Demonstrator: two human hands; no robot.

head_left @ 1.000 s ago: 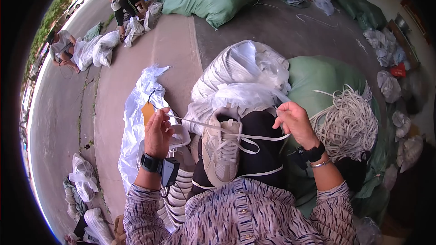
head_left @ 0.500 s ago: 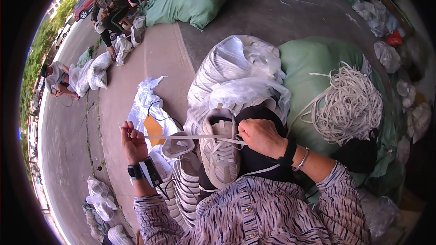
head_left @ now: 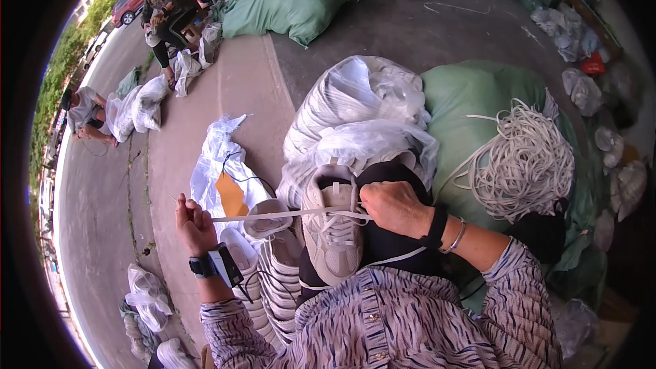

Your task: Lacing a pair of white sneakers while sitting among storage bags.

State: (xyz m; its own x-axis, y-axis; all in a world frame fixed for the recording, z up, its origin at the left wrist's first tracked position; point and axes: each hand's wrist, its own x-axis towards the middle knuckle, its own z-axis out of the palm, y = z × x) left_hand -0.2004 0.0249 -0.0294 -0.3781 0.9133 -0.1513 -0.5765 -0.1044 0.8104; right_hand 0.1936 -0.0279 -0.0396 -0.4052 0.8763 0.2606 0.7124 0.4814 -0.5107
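Observation:
A beige sneaker (head_left: 333, 239) rests on my lap, toe toward me, with its laces partly threaded. From its upper eyelets a pale flat shoelace (head_left: 280, 215) stretches left to my left hand (head_left: 195, 227), whose fingers are closed on it. My right hand (head_left: 396, 208) is closed at the shoe's right collar, pinching a lace end there; its fingertips are partly hidden. Left of the sneaker stands a stack of nested pale shoes (head_left: 279, 287), with another shoe opening (head_left: 268, 219) on top.
A tangle of loose laces (head_left: 523, 160) lies on a green sack (head_left: 465, 106) at my right. Ahead stands a white bag of shoes (head_left: 342, 102). An orange-brown piece (head_left: 232, 196) lies on white plastic (head_left: 222, 150). Two people (head_left: 167, 14) sit at the far left beside bags.
My left hand has moved slightly down and left, and the taut shoelace now slopes down toward it. My right hand stays nearly where it was at the shoe's collar.

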